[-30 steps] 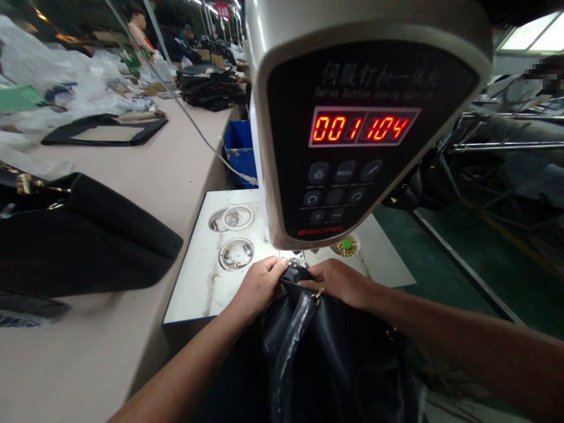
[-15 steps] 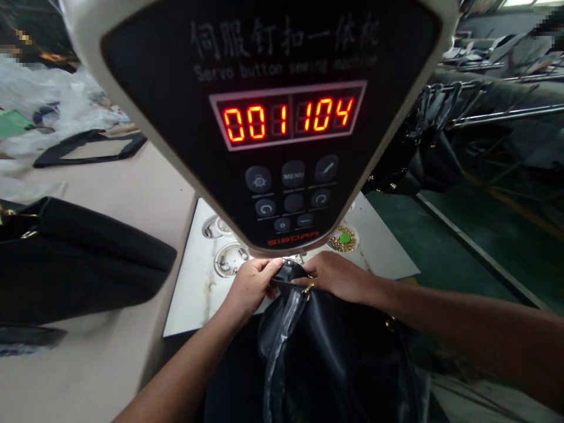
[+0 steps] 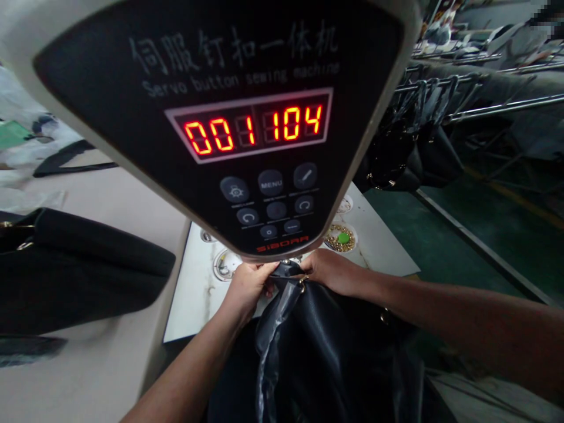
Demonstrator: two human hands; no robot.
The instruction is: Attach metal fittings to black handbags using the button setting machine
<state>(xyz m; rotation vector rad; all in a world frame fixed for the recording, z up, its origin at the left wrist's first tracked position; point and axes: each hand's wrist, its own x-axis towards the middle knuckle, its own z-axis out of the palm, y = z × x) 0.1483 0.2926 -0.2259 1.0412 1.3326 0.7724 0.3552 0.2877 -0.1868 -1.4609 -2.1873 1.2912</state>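
Black bag [image 3: 326, 329] is at lower centre, between the forearms, its held end at the far edge under the machine head [image 3: 247, 202]. Long axis runs roughly fore-aft: held end points away from the wearer, body drops back toward the wearer and spreads wider. Left hand [image 3: 247, 286] pinches the left side of that end, thumb on top, pointing right. Right hand [image 3: 331, 272] grips the right side; its fingertips are partly hidden, so exact finger closure there is unclear. Hands sit close together, bag edge between them. Metal stud [image 3: 286, 262] shows on the held bit, just below the head. Plastic-wrapped strap [image 3: 272, 346] runs from near the gold hook [image 3: 302, 284] down toward the wearer, angled slightly left. White surface [image 3: 194, 305] lies beyond the hands; gold parts around a green piece [image 3: 343, 238] sit in a round recess right of the head. Display [image 3: 253, 130] reads 001 104. Second black bag [image 3: 92, 264] lies on the pale surface [image 3: 114, 346] at left. More black bags [image 3: 396, 155] hang from a rail at right.
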